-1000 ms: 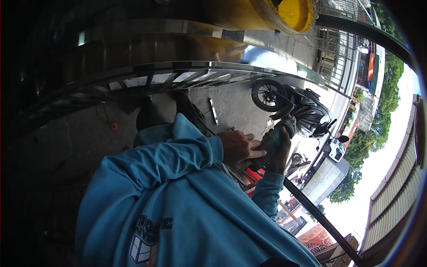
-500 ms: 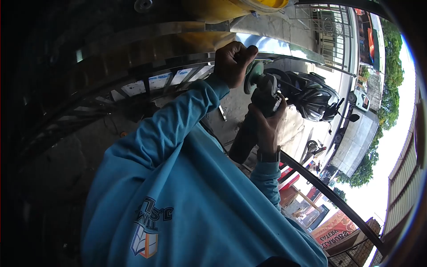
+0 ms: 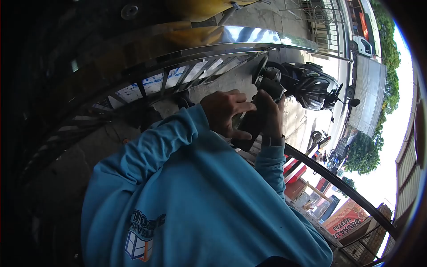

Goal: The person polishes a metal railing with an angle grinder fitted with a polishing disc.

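Note:
My right hand [image 3: 272,116], with a dark band at the wrist, is wrapped round the dark body of an angle grinder [image 3: 251,129]. The grinder's round disc [image 3: 259,70] points away from me, near the polished metal rail. On the grinder's other side is my left hand [image 3: 222,111]. Its fingers and thumb curve round the body from the left, with a small gap at the palm. Ahead of both hands runs the shiny curved metal rail [image 3: 249,34], with dark slatted bars [image 3: 164,80] along its near side.
A yellow rounded object [image 3: 200,11] sits beyond the rail. Past the grinder stands a black motorcycle [image 3: 313,86]. A truck [image 3: 369,95] is on the road outside. To the right, a dark bar [image 3: 342,189] crosses in front of a red-lettered sign [image 3: 347,220].
My left hand has left the rail and come down to the grinder body, its fist loosened. The grinder has shifted slightly, and the view has swung a little.

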`<state>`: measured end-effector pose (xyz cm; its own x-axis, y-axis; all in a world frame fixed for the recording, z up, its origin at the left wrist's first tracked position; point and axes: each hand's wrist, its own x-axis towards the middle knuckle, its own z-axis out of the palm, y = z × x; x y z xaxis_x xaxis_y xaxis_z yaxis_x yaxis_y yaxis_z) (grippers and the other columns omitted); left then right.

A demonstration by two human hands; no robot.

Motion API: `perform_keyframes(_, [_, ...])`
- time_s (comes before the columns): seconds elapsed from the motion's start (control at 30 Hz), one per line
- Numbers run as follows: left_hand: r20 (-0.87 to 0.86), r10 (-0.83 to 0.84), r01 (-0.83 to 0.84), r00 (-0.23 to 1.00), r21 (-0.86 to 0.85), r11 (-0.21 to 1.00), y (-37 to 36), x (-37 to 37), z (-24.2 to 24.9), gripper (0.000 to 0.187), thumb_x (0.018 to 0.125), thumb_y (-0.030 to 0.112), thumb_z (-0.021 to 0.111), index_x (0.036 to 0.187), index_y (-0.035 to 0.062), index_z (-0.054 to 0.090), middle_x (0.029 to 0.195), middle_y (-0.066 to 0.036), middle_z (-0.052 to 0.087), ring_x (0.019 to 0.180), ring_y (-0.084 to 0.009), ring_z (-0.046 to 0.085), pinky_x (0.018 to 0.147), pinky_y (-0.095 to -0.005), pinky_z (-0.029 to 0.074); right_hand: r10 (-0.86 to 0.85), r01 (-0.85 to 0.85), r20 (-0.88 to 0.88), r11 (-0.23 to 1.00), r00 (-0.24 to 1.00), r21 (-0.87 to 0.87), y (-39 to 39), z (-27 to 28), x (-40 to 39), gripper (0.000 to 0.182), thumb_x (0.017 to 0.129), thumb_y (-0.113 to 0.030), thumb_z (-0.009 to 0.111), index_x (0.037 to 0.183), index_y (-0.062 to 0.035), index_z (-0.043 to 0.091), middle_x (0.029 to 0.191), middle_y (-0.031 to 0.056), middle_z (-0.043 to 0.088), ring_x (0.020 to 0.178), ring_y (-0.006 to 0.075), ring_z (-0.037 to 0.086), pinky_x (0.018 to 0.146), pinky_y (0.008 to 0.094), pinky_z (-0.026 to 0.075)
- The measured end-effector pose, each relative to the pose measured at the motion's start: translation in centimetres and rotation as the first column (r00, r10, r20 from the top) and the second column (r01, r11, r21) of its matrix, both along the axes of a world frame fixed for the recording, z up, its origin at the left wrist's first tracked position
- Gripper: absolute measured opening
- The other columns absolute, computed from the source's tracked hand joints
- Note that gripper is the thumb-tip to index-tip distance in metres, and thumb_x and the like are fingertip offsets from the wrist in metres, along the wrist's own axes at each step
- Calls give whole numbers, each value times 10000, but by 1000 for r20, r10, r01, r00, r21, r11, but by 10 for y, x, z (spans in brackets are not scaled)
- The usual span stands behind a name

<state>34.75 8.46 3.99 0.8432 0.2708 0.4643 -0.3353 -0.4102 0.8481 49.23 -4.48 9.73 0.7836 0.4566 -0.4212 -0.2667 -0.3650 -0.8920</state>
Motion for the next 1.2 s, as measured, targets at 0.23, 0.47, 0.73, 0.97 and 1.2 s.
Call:
perform_keyframes(0.23, [-21, -216, 213, 976, 283, 935, -20, -19, -7, 770, 771, 501, 758, 1403, 114, 549, 1000, -138, 623, 878, -279, 644, 780, -407, 567, -19, 23, -163, 999, 986, 26, -3, 3, 12, 447, 847, -186, 733, 1159, -69, 434, 840, 120, 620, 678, 226, 659, 583, 348, 576])
perform_keyframes(0.47, [-46, -63, 77, 997, 429, 900, -35, -30, -6, 709, 835, 341, 697, 1440, 41, 480, 1026, -165, 620, 898, -282, 655, 821, -397, 551, -10, 6, -143, 1000, 990, -27, 12, 10, 10, 456, 839, -175, 745, 1152, -62, 433, 834, 119, 622, 643, 235, 655, 564, 366, 580])
perform_keyframes(0.73, [-62, 37, -23, 997, 207, 978, -41, -37, -2, 828, 727, 295, 826, 1410, 1, 461, 1012, -208, 623, 859, -340, 677, 739, -424, 568, 110, -105, 83, 992, 990, -67, 29, -2, 13, 478, 845, -245, 756, 1143, -37, 445, 884, 120, 602, 674, 209, 653, 570, 339, 572])
perform_keyframes(0.97, [-161, -122, 55, 979, -371, 927, -33, -11, 14, 1258, 739, 283, 857, 1564, 72, -69, 1236, -268, 606, 782, -317, 705, 714, -385, 582, 712, -486, 425, 696, 559, -528, 73, 6, 44, 924, 716, -348, 848, 1347, 13, 277, 1122, 213, 572, 1012, 278, 620, 845, 351, 527])
perform_keyframes(1.2, [-173, -229, 0, 958, -796, 605, -16, 11, 18, 1345, 835, 414, 786, 1455, 135, -375, 1284, -370, 528, 872, -310, 711, 753, -381, 596, 867, -615, 260, 487, 425, -620, 95, 5, 61, 818, 779, -305, 791, 1361, -5, 301, 1200, 258, 573, 1042, 299, 639, 828, 368, 550])
